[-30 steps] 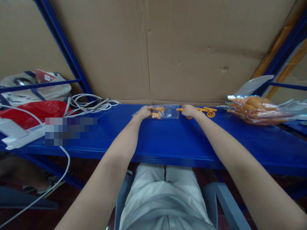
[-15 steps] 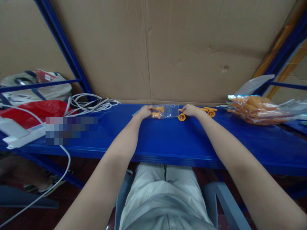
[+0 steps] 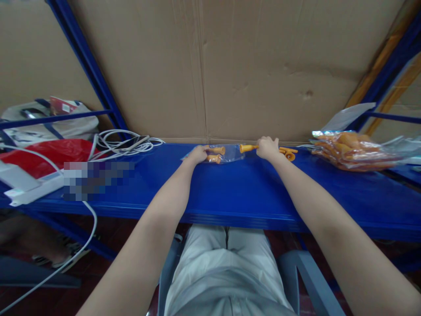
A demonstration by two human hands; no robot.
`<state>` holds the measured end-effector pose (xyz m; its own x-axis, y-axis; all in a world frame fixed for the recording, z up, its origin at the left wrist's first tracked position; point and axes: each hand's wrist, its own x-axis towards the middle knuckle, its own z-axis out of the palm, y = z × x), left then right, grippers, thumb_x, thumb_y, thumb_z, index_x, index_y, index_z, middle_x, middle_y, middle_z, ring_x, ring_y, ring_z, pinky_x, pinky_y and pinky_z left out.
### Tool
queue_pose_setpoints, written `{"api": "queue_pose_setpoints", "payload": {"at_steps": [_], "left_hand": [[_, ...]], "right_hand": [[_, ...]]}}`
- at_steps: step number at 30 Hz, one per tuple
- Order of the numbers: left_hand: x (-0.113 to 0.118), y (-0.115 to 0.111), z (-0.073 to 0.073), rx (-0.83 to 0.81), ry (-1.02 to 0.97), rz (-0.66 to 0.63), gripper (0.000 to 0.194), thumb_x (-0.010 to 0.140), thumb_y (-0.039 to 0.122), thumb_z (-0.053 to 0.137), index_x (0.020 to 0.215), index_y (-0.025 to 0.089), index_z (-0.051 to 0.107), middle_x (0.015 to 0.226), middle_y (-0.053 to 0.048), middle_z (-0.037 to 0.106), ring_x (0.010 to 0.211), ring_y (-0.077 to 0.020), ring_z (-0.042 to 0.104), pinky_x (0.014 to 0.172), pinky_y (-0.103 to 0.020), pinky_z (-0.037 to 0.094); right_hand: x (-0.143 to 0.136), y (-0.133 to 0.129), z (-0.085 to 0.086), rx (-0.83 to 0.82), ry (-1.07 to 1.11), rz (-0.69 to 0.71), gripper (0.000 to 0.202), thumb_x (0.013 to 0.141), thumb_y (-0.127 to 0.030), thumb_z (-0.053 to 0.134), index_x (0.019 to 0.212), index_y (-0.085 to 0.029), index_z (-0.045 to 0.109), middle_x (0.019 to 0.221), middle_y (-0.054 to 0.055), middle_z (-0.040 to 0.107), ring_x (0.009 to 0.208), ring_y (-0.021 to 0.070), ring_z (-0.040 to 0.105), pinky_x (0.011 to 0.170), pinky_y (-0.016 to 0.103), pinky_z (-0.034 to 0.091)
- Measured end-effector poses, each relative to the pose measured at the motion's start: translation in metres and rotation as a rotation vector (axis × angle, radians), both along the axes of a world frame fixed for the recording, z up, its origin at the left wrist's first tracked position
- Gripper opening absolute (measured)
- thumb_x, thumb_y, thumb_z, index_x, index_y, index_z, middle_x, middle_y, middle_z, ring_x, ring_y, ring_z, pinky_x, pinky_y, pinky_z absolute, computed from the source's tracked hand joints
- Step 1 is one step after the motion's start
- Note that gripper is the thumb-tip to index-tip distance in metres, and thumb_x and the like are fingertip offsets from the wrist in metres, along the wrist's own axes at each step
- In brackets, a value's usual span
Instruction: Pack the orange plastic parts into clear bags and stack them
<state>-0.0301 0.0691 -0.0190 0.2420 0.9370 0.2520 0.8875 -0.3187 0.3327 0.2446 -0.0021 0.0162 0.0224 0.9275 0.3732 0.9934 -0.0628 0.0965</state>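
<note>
On the blue shelf (image 3: 230,193) against the cardboard wall, your left hand (image 3: 197,154) pinches the clear bag (image 3: 226,152) at its left end. Your right hand (image 3: 268,148) is closed on an orange peg (image 3: 246,148), its long axis pointing left toward the bag's mouth, just beside it.

blue shelf (image 3: 230,193): painted metal, smooth, slight sheen; backing board (image 3: 263,66): matt brown cardboard, creased and dented; small bag (image 3: 226,153): clear glossy plastic film; orange parts (image 3: 247,148): smooth moulded plastic; cables (image 3: 125,142): white plastic sheath
</note>
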Motion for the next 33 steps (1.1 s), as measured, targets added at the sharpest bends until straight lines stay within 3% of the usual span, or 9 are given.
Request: {"api": "queue_pose_setpoints", "payload": {"at_steps": [5, 10, 13, 19, 26, 29, 33], "left_hand": [[-0.001, 0.000, 0.000, 0.012, -0.010, 0.042, 0.052, 0.077, 0.009, 0.047, 0.121, 0.026, 0.070, 0.127, -0.001, 0.067, 0.119, -0.0181, 0.060, 0.099, -0.022, 0.044], [-0.002, 0.002, -0.003, 0.018, -0.021, 0.048, 0.052, 0.077, 0.011, 0.046, 0.120, 0.028, 0.070, 0.128, 0.001, 0.066, 0.119, -0.0160, 0.060, 0.102, -0.021, 0.041], [-0.002, 0.004, -0.004, 0.025, -0.020, 0.042, 0.051, 0.078, 0.012, 0.045, 0.119, 0.028, 0.070, 0.128, 0.002, 0.066, 0.119, -0.0159, 0.059, 0.102, -0.021, 0.041], [-0.002, 0.001, -0.001, 0.050, -0.002, 0.005, 0.051, 0.078, 0.010, 0.046, 0.117, 0.029, 0.072, 0.120, 0.003, 0.070, 0.118, -0.0177, 0.061, 0.103, -0.023, 0.042], [-0.001, -0.004, 0.002, 0.030, 0.028, 0.011, 0.048, 0.081, 0.011, 0.045, 0.118, 0.026, 0.071, 0.126, -0.002, 0.068, 0.120, -0.0196, 0.060, 0.103, -0.024, 0.041], [-0.002, -0.003, 0.001, 0.035, 0.021, 0.013, 0.047, 0.081, 0.011, 0.047, 0.118, 0.027, 0.071, 0.126, 0.000, 0.067, 0.120, -0.0182, 0.059, 0.104, -0.023, 0.040], [-0.003, -0.002, 0.001, 0.048, -0.006, -0.034, 0.050, 0.077, 0.011, 0.049, 0.118, 0.029, 0.071, 0.119, 0.003, 0.071, 0.119, -0.0184, 0.061, 0.104, -0.023, 0.041]], "right_hand": [[-0.008, -0.002, 0.007, 0.073, 0.099, 0.081, 0.038, 0.084, -0.013, 0.040, 0.112, -0.013, 0.066, 0.116, 0.016, 0.065, 0.112, 0.0298, 0.052, 0.096, 0.048, 0.034], [-0.019, -0.006, 0.006, -0.013, -0.101, 0.307, 0.032, 0.083, -0.015, 0.044, 0.102, -0.017, 0.071, 0.108, 0.012, 0.070, 0.112, 0.0280, 0.052, 0.104, 0.049, 0.022], [-0.028, -0.009, 0.007, -0.064, -0.164, 0.362, 0.031, 0.084, -0.016, 0.045, 0.100, -0.016, 0.071, 0.107, 0.013, 0.070, 0.110, 0.0272, 0.055, 0.100, 0.043, 0.028], [-0.045, -0.017, 0.010, -0.164, -0.163, 0.346, 0.033, 0.084, -0.016, 0.046, 0.106, -0.012, 0.070, 0.106, 0.016, 0.071, 0.107, 0.0281, 0.062, 0.090, 0.036, 0.037], [-0.043, -0.011, 0.006, -0.205, -0.079, 0.116, 0.041, 0.086, -0.023, 0.045, 0.117, -0.008, 0.066, 0.114, 0.023, 0.068, 0.113, 0.0332, 0.061, 0.101, 0.047, 0.034], [-0.039, -0.006, 0.003, -0.241, -0.031, 0.139, 0.040, 0.088, -0.025, 0.043, 0.116, -0.011, 0.067, 0.116, 0.020, 0.068, 0.116, 0.0329, 0.060, 0.102, 0.049, 0.035], [-0.034, 0.000, 0.001, -0.249, 0.064, 0.195, 0.035, 0.087, -0.025, 0.046, 0.110, -0.018, 0.071, 0.113, 0.013, 0.071, 0.112, 0.0296, 0.062, 0.097, 0.042, 0.041]]}}
